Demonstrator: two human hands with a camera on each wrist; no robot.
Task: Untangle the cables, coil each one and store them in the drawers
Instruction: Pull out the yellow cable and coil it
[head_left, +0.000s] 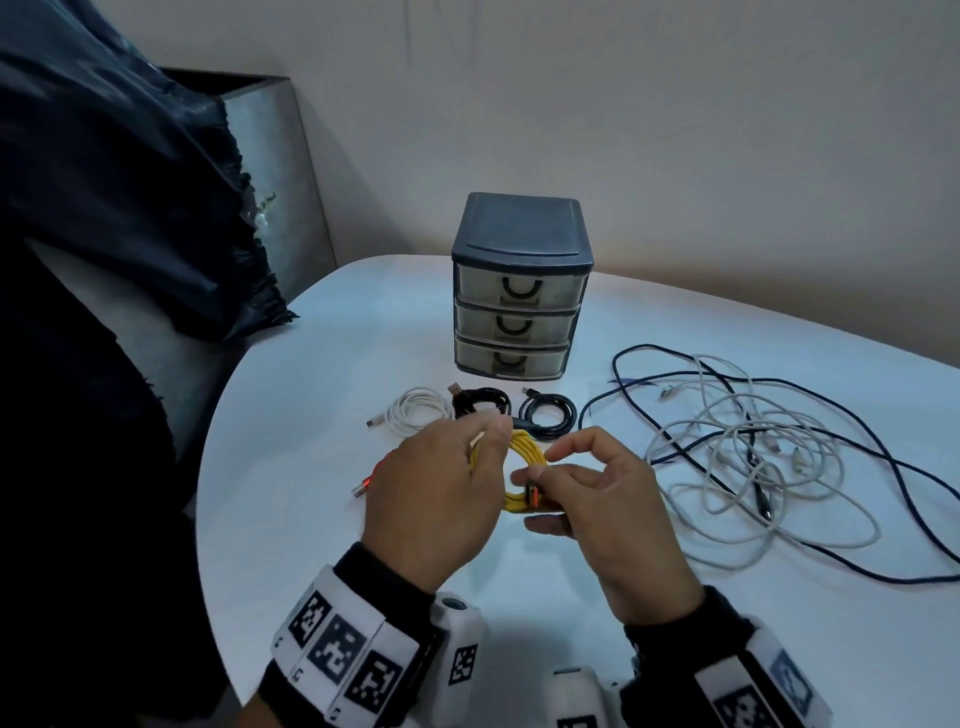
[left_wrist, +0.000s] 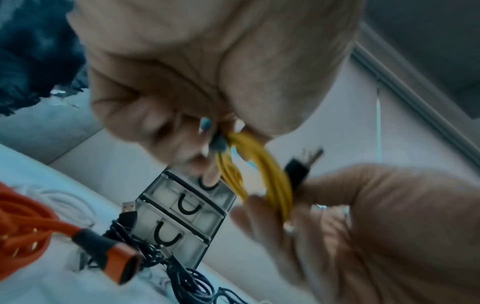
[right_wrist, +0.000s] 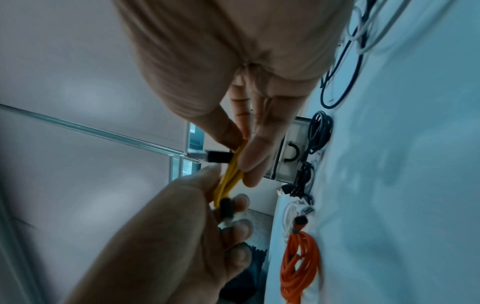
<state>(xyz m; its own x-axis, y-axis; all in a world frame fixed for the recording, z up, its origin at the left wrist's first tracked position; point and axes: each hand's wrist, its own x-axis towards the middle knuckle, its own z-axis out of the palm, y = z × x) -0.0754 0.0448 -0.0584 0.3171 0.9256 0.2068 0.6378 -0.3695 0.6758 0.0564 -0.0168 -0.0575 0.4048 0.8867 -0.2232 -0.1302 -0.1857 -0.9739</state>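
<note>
Holding the yellow cable (head_left: 524, 470) coil above the table's near edge, left hand (head_left: 436, 499) pinches one side, right hand (head_left: 597, 499) grips the other by the plug. I'd tuck that plug under a loop so it stays coiled before going for the drawers (head_left: 519, 291).

White rounded table (head_left: 311, 519) against plain pale wall (head_left: 675, 104), dark cloth (head_left: 104, 182) left.

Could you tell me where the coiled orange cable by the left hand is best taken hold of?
Probably across the bundled loops of the orange cable, with the grip coming from above: it lies flat on the white table, so pinching all strands keeps the coil together. Lifting by its plug would likely unravel it.
</note>
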